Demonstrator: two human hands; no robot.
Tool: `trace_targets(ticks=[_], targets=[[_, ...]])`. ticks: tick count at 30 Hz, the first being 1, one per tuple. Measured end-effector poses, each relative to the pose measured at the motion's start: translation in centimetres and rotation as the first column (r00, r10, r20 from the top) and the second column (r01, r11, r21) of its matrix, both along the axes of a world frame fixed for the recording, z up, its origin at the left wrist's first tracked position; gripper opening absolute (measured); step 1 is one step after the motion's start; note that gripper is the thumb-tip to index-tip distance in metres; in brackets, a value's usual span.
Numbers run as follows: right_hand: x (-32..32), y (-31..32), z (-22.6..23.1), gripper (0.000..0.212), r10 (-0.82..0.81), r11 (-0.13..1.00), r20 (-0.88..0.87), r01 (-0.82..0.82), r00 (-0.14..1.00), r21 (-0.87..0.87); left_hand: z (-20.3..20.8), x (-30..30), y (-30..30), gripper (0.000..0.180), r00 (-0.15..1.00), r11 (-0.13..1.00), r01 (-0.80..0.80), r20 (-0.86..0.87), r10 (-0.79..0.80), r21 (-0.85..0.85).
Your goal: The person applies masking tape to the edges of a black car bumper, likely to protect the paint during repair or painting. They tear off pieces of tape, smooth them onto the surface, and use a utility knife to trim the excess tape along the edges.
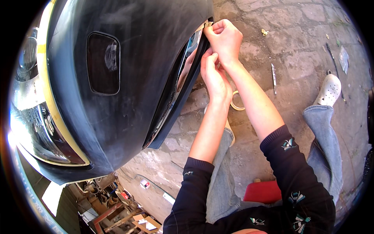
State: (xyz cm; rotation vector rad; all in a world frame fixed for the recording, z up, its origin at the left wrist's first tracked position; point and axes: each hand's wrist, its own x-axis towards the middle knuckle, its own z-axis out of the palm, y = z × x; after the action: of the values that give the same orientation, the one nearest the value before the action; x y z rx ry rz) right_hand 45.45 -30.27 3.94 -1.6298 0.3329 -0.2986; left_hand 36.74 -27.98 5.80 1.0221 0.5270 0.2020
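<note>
A: Layout, big to small?

B: Dark bumper [134, 113] fills the left of your view, over paving [300, 66]. Headlight [50, 136] sits at the bumper's left edge, yellow masking [47, 91] along the border. Shiny trim [185, 72] runs down the bumper's right side. Roll [233, 106] lies on the paving, between your forearms. Thin stick [274, 79] also on the paving, right of your right forearm.

A: And the tape?

B: Tape [206, 24]: small tan scrap, trim's upper end, near the bumper's top right corner.

A: Grip?

B: Your right hand [226, 39]: thumb and finger closed, looks like a pinch on that tape. Your left hand [215, 80]: just below, fingertips at the trim's outer side. Can't tell if they hold anything.

A: Step?

B: My read: you're doing fingertip work on the tape end. Laying or peeling, can't tell.

A: Next move calls for?

B: I'd say a light pinch, an even pull, left fingers steadying the edge.
</note>
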Motion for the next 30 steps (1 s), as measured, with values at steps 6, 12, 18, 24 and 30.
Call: trace_targets(ticks=[6, 12, 18, 24, 30], targets=[[0.06, -0.01, 0.15, 0.017, 0.010, 1.000, -0.008, -0.010, 1.000, -0.009, 0.15, -0.02, -0.03, 0.040, 1.000, 1.000, 0.005, 0.006, -0.005, -0.006], [0.17, 0.06, -0.01, 0.017, 0.003, 1.000, -0.013, -0.003, 1.000, 0.008, 0.07, -0.04, -0.07, 0.040, 1.000, 1.000, -0.002, -0.004, 0.002, -0.004], [0.32, 0.11, -0.52, 0.017, -0.035, 0.999, 0.030, 0.035, 0.999, 0.000, 0.17, -0.11, -0.12, 0.040, 1.000, 1.000, 0.003, -0.001, -0.003, 0.013], [0.51, -0.24, -0.15, 0.017, -0.018, 0.999, 0.052, 0.021, 0.999, -0.049, 0.23, -0.14, -0.23, 0.040, 1.000, 1.000, 0.003, -0.011, -0.003, 0.030], [0.65, -0.31, 0.37, 0.016, 0.036, 0.994, -0.010, -0.037, 0.999, -0.102, 0.32, -0.12, -0.25, 0.036, 1.000, 1.000, -0.011, -0.008, 0.011, 0.021]])
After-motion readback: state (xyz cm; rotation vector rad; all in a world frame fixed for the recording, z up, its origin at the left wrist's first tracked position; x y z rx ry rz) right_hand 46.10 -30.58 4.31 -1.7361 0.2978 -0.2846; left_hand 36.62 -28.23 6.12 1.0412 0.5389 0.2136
